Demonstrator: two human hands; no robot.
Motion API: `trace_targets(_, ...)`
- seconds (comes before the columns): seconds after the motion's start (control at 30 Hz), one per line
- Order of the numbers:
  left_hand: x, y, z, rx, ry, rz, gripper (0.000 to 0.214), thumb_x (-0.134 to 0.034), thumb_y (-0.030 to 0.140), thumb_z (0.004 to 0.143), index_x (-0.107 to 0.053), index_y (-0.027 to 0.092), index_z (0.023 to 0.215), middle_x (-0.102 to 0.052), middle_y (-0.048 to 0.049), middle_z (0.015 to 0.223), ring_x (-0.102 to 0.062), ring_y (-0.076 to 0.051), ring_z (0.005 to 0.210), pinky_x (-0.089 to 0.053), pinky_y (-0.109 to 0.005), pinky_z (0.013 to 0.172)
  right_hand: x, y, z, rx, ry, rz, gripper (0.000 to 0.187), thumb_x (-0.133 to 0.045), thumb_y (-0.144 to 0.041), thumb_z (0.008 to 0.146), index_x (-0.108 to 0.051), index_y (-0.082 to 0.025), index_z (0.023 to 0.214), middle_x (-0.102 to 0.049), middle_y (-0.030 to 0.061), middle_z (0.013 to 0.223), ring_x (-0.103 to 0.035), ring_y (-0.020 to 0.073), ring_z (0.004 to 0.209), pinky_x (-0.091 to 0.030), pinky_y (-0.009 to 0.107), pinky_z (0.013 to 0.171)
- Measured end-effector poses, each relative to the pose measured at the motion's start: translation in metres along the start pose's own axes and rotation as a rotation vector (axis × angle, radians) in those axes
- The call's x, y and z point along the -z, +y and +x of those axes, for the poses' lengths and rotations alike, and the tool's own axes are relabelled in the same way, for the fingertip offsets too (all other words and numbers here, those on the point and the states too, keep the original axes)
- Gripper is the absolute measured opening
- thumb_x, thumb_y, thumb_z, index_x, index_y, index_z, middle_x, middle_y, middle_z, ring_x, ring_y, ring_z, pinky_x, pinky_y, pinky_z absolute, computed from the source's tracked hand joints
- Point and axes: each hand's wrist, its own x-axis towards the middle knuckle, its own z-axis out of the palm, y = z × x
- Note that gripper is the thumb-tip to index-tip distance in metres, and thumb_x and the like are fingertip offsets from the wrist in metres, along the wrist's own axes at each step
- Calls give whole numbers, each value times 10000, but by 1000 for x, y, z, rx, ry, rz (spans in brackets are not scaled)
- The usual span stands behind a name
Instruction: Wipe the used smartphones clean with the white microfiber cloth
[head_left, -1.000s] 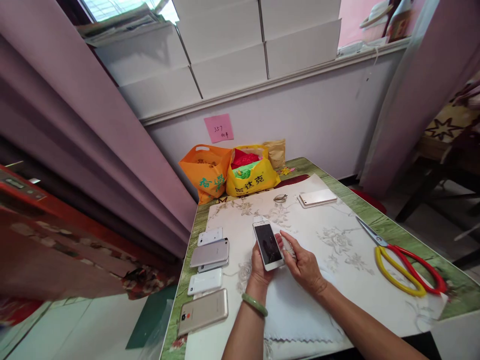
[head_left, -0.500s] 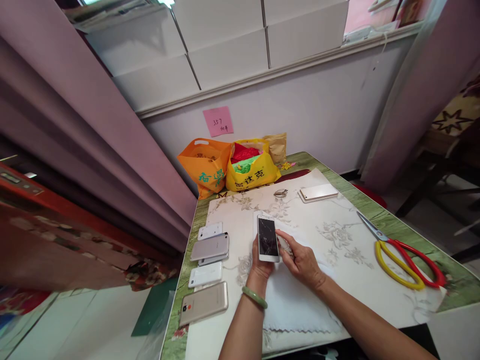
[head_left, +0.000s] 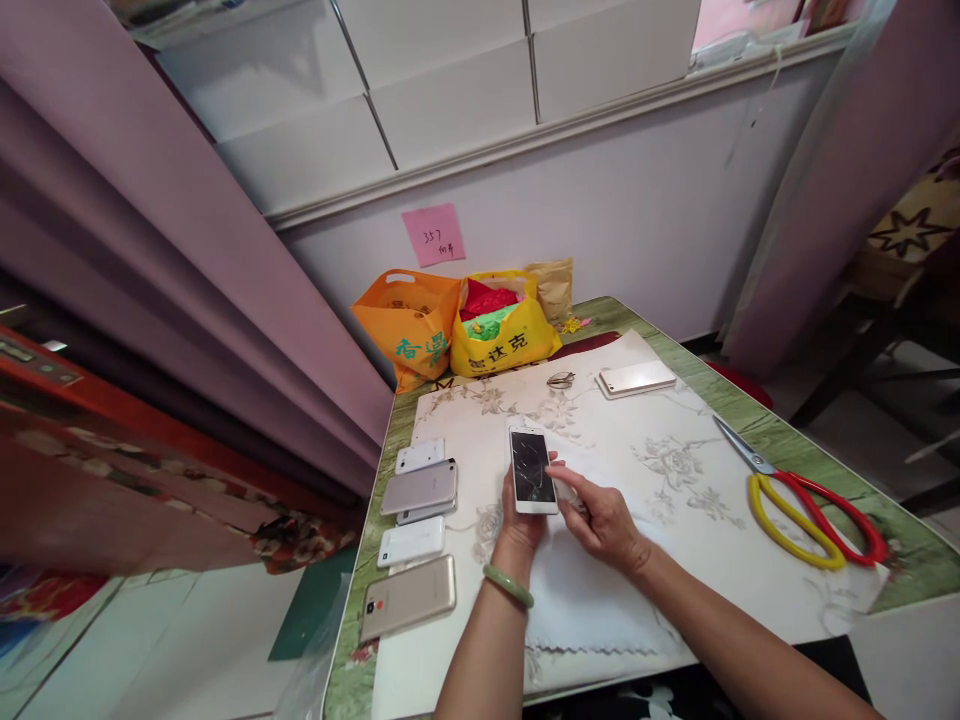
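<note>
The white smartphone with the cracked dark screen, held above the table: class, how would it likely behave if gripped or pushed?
The white smartphone with the cracked dark screen looks like a stiff, flat slab, so it probably would not bend or roll. Its cracked glass suggests it is fragile and may shed splinters. The left hand holds it from behind, the right hand at its edge; the smooth casing could be slippery.
</note>
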Motion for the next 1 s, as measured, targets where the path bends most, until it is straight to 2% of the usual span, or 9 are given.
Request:
trace_targets(0.1, -5, 2, -5, 34, 24, 16, 384, -653, 401, 765, -740, 67, 935, -748, -157, 846, -704, -255, 823, -508, -385, 889, -1, -1, -3, 136, -45, 19, 457, -467, -195, 851, -528, -230, 1303, -716, -11, 843, -595, 108, 530, -524, 232, 630)
trace_targets(0.17, -7, 3, -6, 37, 41, 14, 380, -661, 401, 759, -738, 70, 929, -749, -156, 846, -705, -260, 823, -506, -394, 890, -2, -2, -3, 137, -45, 15, 459, -467, -194, 852, -525, -230, 1307, -707, -13, 827, -582, 106, 517, -514, 232, 619)
trace_targets(0.27, -10, 3, -6, 25, 24, -37, 322, -663, 392, 768, -732, 102, 889, -743, -113, 813, -698, -240, 780, -522, -371, 821, -3, 0, 1, -27, -9, 23, 456, -449, -238, 901, -495, -236, 1355, -680, -18, 774, -566, 112, 511, -504, 234, 614)
trace_targets(0.37, -13, 4, -7, -33, 26, -78, 225, -692, 350, 764, -711, 140, 844, -718, -46, 718, -673, -185, 663, -526, -314, 728, -4, 5, 5, -231, 40, 110, 400, -441, -313, 935, -515, -225, 1318, -571, -55, 611, -500, 119, 462, -466, 227, 545)
trace_targets(0.47, -16, 5, -10, 14, 17, -27, 273, -703, 365, 770, -711, 134, 914, -742, -78, 769, -704, -219, 710, -538, -327, 725, -4, 10, 8, -343, 107, 254, 382, -452, -378, 944, -525, -204, 1276, -468, -78, 559, -431, 109, 432, -409, 213, 478)
trace_targets(0.57, -18, 6, -12, 99, -22, -23, 351, -675, 416, 788, -714, 114, 963, -759, -133, 859, -725, -273, 818, -553, -368, 769, -4, 10, 9, -381, 181, 296, 451, -465, -401, 946, -484, -185, 1342, -387, -93, 538, -392, 107, 444, -385, 207, 478)
trace_targets(0.63, -20, 7, -13, 87, -49, -13, 345, -682, 396, 786, -712, 115, 983, -762, -135, 885, -727, -277, 844, -557, -372, 783, -4, 10, 10, -390, 202, 269, 480, -475, -405, 943, -472, -186, 1371, -364, -96, 532, -376, 108, 455, -379, 207, 490)
trace_targets(0.8, -25, 7, -14, -24, -91, 85, 261, -735, 252, 743, -705, 127, 971, -759, -82, 813, -720, -222, 748, -558, -334, 764, -4, 10, 10, -380, 185, 251, 432, -510, -415, 906, -553, -201, 1278, -435, -76, 560, -411, 109, 478, -422, 212, 523)
trace_targets(1.0, -22, 7, -14, 14, -121, 96, 276, -747, 271, 745, -687, 142, 982, -749, -73, 789, -706, -210, 695, -550, -339, 736, -4, 12, 10, -421, 242, 316, 476, -475, -417, 915, -488, -210, 1344, -491, -65, 605, -460, 121, 494, -456, 220, 529)
